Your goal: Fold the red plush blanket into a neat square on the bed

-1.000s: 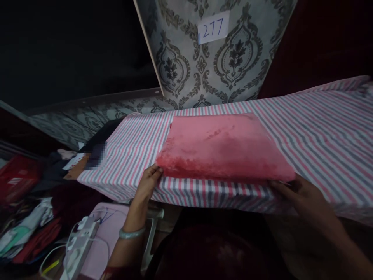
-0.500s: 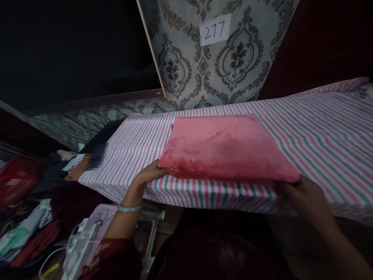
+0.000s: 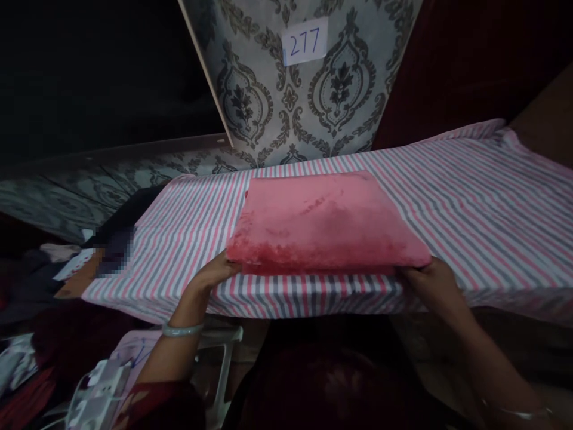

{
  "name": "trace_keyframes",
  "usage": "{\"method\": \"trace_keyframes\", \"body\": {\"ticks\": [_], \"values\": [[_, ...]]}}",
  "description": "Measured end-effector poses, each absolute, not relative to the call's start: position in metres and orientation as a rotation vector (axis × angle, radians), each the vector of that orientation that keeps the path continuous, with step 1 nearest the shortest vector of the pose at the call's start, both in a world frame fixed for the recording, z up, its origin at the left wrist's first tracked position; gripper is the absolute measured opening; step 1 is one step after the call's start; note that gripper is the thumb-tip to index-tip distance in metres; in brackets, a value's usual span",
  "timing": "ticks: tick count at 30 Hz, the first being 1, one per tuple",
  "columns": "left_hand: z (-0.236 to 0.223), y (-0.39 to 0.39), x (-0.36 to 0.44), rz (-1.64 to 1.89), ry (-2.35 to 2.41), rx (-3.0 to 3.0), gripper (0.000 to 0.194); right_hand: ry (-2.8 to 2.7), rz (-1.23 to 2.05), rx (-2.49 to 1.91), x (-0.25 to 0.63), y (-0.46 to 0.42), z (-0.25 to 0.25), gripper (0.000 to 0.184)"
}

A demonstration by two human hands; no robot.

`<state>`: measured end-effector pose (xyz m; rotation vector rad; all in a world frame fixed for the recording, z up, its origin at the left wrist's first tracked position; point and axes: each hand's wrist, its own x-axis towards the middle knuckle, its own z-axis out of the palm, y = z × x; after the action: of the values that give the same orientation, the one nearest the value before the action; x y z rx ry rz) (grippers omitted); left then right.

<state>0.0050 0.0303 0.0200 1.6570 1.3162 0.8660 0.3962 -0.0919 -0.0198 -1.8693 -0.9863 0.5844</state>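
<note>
A pink plush cloth (image 3: 322, 221), folded into a flat, roughly rectangular pad, lies on the striped sheet (image 3: 188, 221) near the front edge. Its front side looks darker red and fuzzy. My left hand (image 3: 217, 270) grips the front left corner, the fingertips hidden beneath it. At the front right corner, my right hand (image 3: 436, 283) is closed on the cloth, also with fingers tucked under. A pale bangle circles my left wrist.
Behind the table stands a patterned wall with a paper marked 277 (image 3: 305, 42). A large dark screen (image 3: 98, 71) fills the upper left. Below left are a white power strip (image 3: 101, 391) and a white stool (image 3: 221, 358). Clothes are heaped at far left.
The view has shifted right, so everything appears farther left. Both hands keep hold of the cloth's front corners, and the cloth lies in about the same place on the sheet.
</note>
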Motion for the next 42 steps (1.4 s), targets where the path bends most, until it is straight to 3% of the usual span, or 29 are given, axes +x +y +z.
{"method": "trace_keyframes", "body": {"ticks": [4, 8, 14, 20, 27, 33, 36, 39, 42], "values": [[0.006, 0.026, 0.002, 0.937, 1.19, 1.435, 0.014, -0.893, 0.553, -1.782, 0.396, -0.094, -0.023, 0.019], [-0.008, 0.016, -0.012, 1.063, 1.155, 1.184, 0.027, -0.838, 0.635, -1.66, 0.4, -0.096, -0.025, 0.02], [-0.005, 0.015, -0.015, 0.824, 1.15, 1.37, 0.038, -0.9, 0.748, -1.647, 0.408, -0.093, -0.026, 0.02], [0.0, 0.016, -0.003, 0.83, 1.101, 1.379, 0.04, -1.04, 0.803, -1.77, 0.413, -0.088, -0.02, 0.027], [0.007, -0.005, 0.004, 0.593, 1.108, 1.443, 0.042, -0.936, 0.893, -1.58, 0.408, -0.089, -0.023, 0.018], [0.002, -0.015, 0.017, 0.877, 1.379, 1.373, 0.051, -0.902, 0.847, -1.574, 0.414, -0.09, -0.018, 0.011], [0.004, -0.018, 0.012, 0.836, 1.313, 1.326, 0.038, -0.905, 0.916, -1.56, 0.416, -0.093, -0.019, 0.021], [0.006, -0.023, 0.008, 0.954, 1.214, 1.214, 0.022, -0.815, 0.962, -1.438, 0.419, -0.097, -0.025, 0.045], [0.011, -0.027, 0.008, 1.066, 1.079, 1.036, 0.054, -0.734, 1.024, -1.322, 0.42, -0.103, -0.028, 0.074]]}}
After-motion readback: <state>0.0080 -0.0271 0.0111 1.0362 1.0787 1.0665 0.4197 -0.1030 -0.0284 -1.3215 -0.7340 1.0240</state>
